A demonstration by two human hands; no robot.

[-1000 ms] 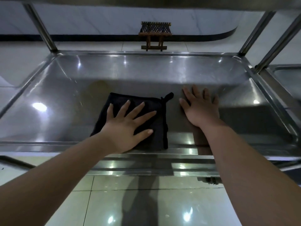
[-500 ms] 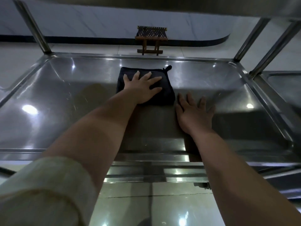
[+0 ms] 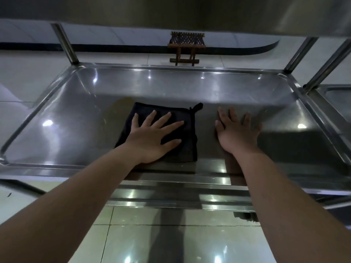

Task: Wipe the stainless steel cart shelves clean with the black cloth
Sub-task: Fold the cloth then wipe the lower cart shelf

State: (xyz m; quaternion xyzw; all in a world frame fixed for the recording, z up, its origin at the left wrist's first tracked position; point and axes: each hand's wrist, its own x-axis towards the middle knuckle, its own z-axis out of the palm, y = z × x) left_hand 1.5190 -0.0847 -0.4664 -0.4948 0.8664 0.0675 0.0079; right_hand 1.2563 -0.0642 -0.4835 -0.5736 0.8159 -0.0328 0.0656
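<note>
Stainless shelf (image 3: pixel 76 130) filled mid-frame, with a raised rim all round. Bare steel lay left of the black cloth (image 3: pixel 187 147), right of the right hand (image 3: pixel 237 134) and toward the far rim. Cloth lay flat at frame centre, near the front rim, its loop at the upper-right corner. Left hand (image 3: pixel 152 138) pressed flat on it, fingers spread straight and covering its middle. Right hand lay flat on steel just beside, gripping nothing. Upper shelf (image 3: pixel 171 10) was cut off at top. Wooden stool (image 3: pixel 186 48) stood behind, upper centre.
</note>
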